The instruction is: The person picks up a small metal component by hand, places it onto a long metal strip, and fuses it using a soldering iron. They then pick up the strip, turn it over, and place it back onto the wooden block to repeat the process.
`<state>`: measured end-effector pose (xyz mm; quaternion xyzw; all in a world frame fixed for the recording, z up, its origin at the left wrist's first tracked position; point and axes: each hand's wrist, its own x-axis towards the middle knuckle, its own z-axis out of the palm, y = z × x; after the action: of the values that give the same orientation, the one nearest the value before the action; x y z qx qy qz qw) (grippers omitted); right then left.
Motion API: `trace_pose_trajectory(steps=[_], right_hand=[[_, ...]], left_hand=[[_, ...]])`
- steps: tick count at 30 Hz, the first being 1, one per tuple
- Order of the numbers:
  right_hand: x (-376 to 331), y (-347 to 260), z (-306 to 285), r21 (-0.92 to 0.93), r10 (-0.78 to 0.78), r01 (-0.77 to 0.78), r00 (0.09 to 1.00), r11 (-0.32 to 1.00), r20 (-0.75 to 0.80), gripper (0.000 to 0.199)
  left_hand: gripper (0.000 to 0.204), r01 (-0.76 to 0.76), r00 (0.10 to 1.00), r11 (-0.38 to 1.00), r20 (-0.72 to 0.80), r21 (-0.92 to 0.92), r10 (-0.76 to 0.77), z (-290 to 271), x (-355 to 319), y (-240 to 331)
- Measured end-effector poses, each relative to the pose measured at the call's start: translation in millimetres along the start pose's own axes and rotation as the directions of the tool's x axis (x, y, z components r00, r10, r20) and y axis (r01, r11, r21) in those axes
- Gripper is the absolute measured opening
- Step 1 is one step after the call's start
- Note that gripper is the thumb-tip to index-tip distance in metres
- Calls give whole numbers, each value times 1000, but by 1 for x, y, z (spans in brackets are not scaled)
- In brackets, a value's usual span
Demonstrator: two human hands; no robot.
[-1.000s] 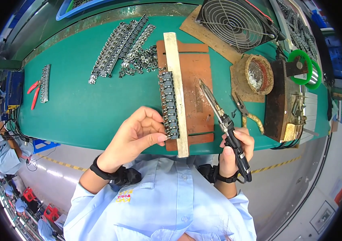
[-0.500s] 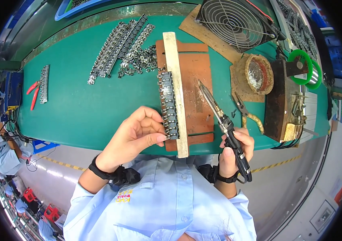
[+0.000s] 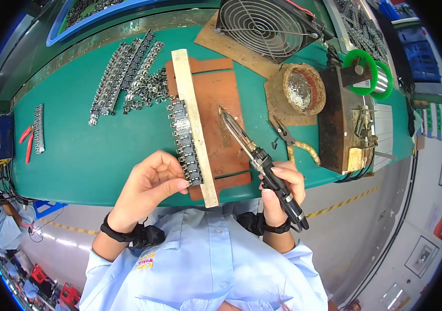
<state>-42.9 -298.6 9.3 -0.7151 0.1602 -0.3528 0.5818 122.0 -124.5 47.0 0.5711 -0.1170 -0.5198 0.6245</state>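
Note:
My left hand (image 3: 153, 184) has its thumb and fingers closed at the near end of a row of black components (image 3: 185, 140) with metal pins. This row lies along the left side of a pale bar (image 3: 185, 78), which rests lengthwise on a reddish-brown board (image 3: 218, 93). Gripped in my right hand (image 3: 288, 186) is a black-handled soldering iron (image 3: 263, 165). Its metal tip points away from me, over the brown board and to the right of the bar, apart from the components. The fingertips of my left hand partly hide what they pinch.
Metal strips (image 3: 120, 75) and loose metal clips (image 3: 146, 90) lie at the back left. Red-handled cutters (image 3: 28, 142) are far left. To the right are pliers (image 3: 289, 137), a round solder-filled pot (image 3: 322, 98), a green solder spool (image 3: 358, 59) and a caged fan (image 3: 262, 26).
The whole scene has shifted left in the picture, as the viewpoint turned. Both hands keep their grips, and the iron still points over the brown board.

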Motion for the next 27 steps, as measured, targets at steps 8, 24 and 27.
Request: trace_pose_trajectory(steps=[8,24,27], right_hand=[[0,-2,-2,89,28,-26,999,996,-21,35],[-9,-9,-8,94,15,-11,999,995,-45,38],[-7,-20,-20,55,-183,177,969,983,168,40]], left_hand=[[11,21,1000,999,20,-39,-20,0,-2,0],[13,23,995,993,102,-120,-11,-9,-1,-1],[15,17,994,994,114,-107,-4,-12,0,-3]])
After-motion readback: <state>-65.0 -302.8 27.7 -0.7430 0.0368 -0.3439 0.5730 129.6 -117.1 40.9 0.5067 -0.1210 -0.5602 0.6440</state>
